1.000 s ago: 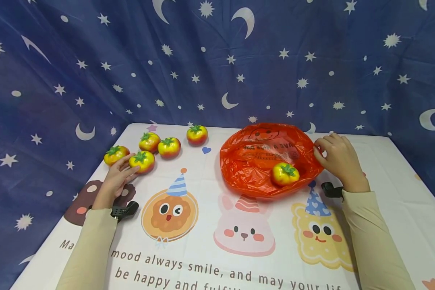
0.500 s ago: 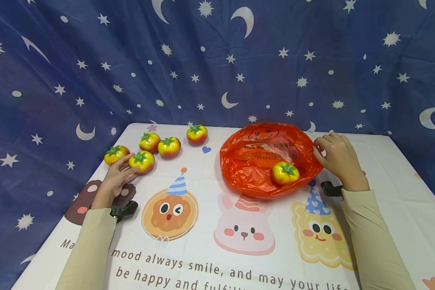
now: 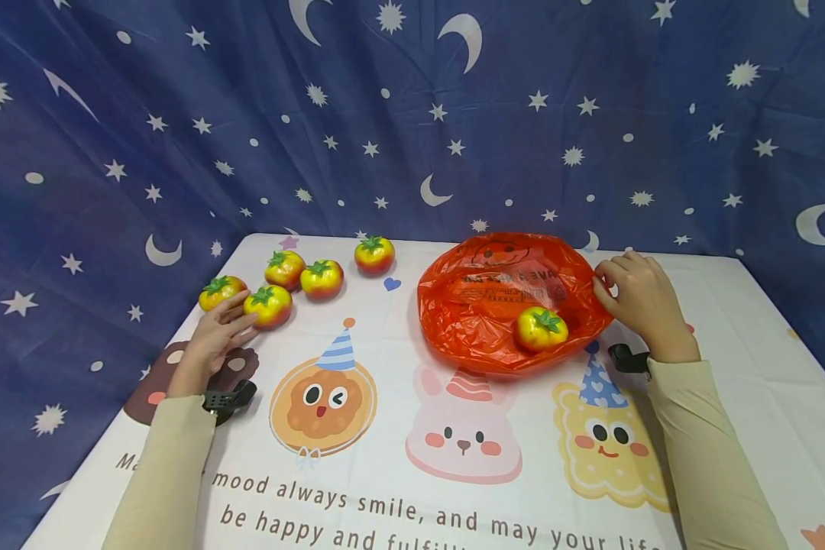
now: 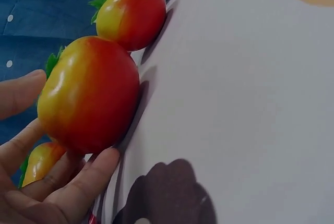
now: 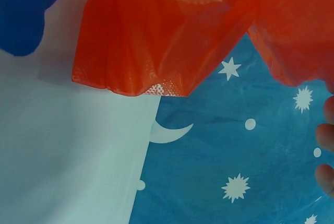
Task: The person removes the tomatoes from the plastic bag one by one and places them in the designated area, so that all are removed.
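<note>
My left hand (image 3: pixel 221 330) is beside a yellow-red tomato (image 3: pixel 270 306) with a green leafy top, on the left of the table. In the left wrist view, that tomato (image 4: pixel 91 96) has my fairly straight fingertips at its lower edge and my thumb at its leafy side. My right hand (image 3: pixel 642 302) pinches the right rim of a red plastic bag (image 3: pixel 481 336) lying spread with its mouth open. Inside the bag near its front sits another tomato (image 3: pixel 541 329). The right wrist view shows the hanging red bag (image 5: pixel 141 36), with only some fingertips visible at the edge.
Near my left hand are a tomato (image 3: pixel 221 293) at the far left and two more behind, a rear tomato (image 3: pixel 285 270) and its neighbour tomato (image 3: pixel 321 279). Another tomato (image 3: pixel 374 255) sits by the back edge. A starry blue curtain (image 3: pixel 357 114) hangs behind the printed white tablecloth (image 3: pixel 385 428).
My left hand has drawn back slightly, its fingertips shifting a little down and left from the tomato. My right hand and the bag have stayed in place.
</note>
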A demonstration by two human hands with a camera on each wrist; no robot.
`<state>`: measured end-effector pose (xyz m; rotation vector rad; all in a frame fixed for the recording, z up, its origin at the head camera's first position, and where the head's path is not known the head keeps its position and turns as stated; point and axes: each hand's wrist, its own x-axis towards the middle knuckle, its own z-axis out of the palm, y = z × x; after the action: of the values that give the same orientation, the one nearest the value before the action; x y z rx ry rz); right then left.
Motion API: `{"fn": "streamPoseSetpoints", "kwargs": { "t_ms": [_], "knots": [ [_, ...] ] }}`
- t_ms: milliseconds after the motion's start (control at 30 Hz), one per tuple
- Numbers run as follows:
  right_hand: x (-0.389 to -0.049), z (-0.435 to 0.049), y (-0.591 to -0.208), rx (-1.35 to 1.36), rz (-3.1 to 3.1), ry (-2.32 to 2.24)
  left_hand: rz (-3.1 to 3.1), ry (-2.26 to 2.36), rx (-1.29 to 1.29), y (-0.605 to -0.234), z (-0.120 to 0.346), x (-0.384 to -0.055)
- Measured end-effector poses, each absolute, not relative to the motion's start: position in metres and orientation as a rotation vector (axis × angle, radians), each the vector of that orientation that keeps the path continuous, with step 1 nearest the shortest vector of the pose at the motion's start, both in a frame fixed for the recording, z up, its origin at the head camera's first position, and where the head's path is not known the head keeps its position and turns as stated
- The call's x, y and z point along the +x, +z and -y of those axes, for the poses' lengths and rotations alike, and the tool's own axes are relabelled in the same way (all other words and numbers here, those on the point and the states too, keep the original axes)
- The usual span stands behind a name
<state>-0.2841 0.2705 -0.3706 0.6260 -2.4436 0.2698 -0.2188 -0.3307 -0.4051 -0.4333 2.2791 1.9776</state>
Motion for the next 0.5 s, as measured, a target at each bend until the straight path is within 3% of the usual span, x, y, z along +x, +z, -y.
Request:
{"fn": "streamPoseSetpoints", "kwargs": {
  "t_ms": [500],
  "knots": [
    [-0.285,-0.271,-0.371,0.634,2.435,0.259,-2.242,2.070,-0.456,-0.389,0.340,-0.211]
  ]
}}
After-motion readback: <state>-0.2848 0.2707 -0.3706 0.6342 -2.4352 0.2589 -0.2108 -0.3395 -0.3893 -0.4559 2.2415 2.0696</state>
